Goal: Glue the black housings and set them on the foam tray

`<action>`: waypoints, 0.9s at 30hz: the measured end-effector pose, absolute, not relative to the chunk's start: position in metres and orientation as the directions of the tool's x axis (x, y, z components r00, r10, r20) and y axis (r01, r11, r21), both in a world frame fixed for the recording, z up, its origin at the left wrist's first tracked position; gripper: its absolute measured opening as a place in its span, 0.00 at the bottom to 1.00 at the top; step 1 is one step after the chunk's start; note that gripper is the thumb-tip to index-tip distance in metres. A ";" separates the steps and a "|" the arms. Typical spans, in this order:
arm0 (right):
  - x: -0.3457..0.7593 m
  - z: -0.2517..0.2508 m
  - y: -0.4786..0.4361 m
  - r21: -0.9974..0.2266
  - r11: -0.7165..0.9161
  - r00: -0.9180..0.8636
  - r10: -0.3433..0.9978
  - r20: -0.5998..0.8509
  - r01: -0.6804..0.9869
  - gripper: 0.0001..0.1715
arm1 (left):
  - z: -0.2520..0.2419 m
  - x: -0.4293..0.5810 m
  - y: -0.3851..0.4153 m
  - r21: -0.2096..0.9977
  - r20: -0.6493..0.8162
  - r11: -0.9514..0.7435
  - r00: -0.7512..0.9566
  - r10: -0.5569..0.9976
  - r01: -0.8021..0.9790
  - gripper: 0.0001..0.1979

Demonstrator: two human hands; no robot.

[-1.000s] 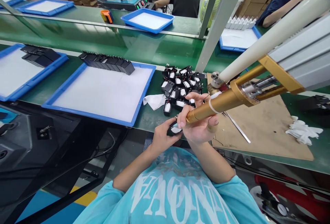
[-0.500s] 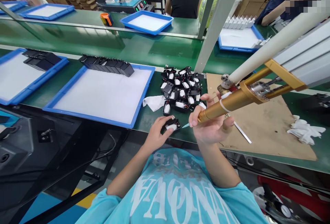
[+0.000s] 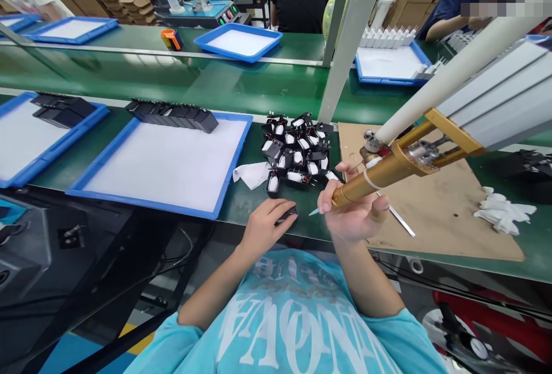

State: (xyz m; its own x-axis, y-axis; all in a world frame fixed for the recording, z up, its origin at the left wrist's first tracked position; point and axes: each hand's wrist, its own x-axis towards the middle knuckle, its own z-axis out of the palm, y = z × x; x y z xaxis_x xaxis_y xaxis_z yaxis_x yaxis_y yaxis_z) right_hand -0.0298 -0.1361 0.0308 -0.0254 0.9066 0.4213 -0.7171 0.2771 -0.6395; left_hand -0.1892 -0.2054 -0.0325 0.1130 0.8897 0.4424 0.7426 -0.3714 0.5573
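Note:
Near the bench's front edge my left hand [image 3: 263,226] is closed around a small black plastic housing [image 3: 290,214], which the fingers partly cover. My right hand [image 3: 350,220] grips a gold dispensing gun [image 3: 371,181]. The gun's thin teal nozzle [image 3: 314,212] points left toward the housing, with a small gap between them. Just beyond both hands lies a cluster of open black housings [image 3: 297,158] with white parts and thin wires inside. A white cloth [image 3: 250,174] lies to the left of the cluster.
A blue tray [image 3: 164,167] with a row of black housings stands left; another tray [image 3: 30,138] is farther left. A cardboard sheet [image 3: 431,213] carries a metal strip [image 3: 401,219] and white gloves [image 3: 502,211]. A metal post [image 3: 345,52] rises behind; people sit across the bench.
My left hand has turned over the housing, so its white inner part no longer shows. The nozzle now sits slightly farther from it. The whole view has shifted a little.

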 end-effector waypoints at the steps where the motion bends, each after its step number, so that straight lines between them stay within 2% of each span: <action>1: -0.030 0.031 -0.136 -0.637 0.276 -0.027 0.906 0.422 -0.720 0.19 | -0.034 -0.187 -0.205 0.549 0.449 -0.368 0.107 0.887 0.751 0.09; 4: -0.028 0.030 -0.136 -0.632 0.272 -0.032 0.904 0.426 -0.726 0.19 | -0.039 -0.182 -0.204 0.479 0.475 -0.369 0.118 0.872 0.796 0.10; 7: -0.027 0.029 -0.136 -0.632 0.271 -0.033 0.905 0.425 -0.726 0.19 | -0.040 -0.179 -0.205 0.332 0.437 -0.344 0.181 0.881 0.878 0.11; 10: -0.027 0.029 -0.135 -0.637 0.275 -0.025 0.907 0.421 -0.721 0.19 | -0.034 -0.180 -0.206 0.180 0.300 -0.336 0.274 0.914 0.924 0.16; 12: -0.026 0.029 -0.135 -0.643 0.276 -0.019 0.911 0.412 -0.715 0.20 | -0.028 -0.181 -0.205 0.120 0.193 -0.342 0.316 0.929 0.932 0.18; 15: -0.025 0.029 -0.135 -0.652 0.272 -0.014 0.917 0.398 -0.708 0.21 | -0.018 -0.180 -0.203 0.072 0.042 -0.326 0.324 0.945 0.943 0.16; 18: -0.024 0.029 -0.136 -0.649 0.275 -0.008 0.918 0.397 -0.710 0.21 | -0.013 -0.179 -0.200 0.088 -0.040 -0.327 0.331 0.943 0.941 0.15; 21: -0.023 0.029 -0.138 -0.642 0.286 0.000 0.913 0.408 -0.711 0.20 | -0.014 -0.182 -0.196 0.209 -0.069 -0.307 0.327 0.943 0.929 0.16; 23: -0.023 0.029 -0.139 -0.640 0.296 0.011 0.912 0.409 -0.709 0.20 | -0.016 -0.189 -0.194 0.429 -0.072 -0.228 0.285 0.956 0.874 0.15; 25: -0.022 0.029 -0.140 -0.647 0.303 0.022 0.914 0.404 -0.700 0.20 | -0.019 -0.200 -0.194 0.744 -0.072 -0.071 0.184 0.980 0.665 0.16; 26: -0.021 0.029 -0.140 -0.652 0.305 0.028 0.917 0.399 -0.694 0.20 | -0.019 -0.207 -0.194 0.878 -0.088 0.023 0.115 0.989 0.478 0.17; 27: -0.020 0.029 -0.140 -0.659 0.305 0.030 0.919 0.394 -0.688 0.20 | -0.019 -0.214 -0.194 0.961 -0.121 0.105 0.048 0.991 0.256 0.19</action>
State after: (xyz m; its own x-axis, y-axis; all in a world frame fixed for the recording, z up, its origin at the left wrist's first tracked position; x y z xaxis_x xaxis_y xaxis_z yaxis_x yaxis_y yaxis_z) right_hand -0.0202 -0.1401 0.0286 0.0301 0.9186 0.3940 -0.6879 0.3051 -0.6586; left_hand -0.2140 -0.1941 -0.0187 0.0481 0.9914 -0.1214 0.2564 0.1052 0.9608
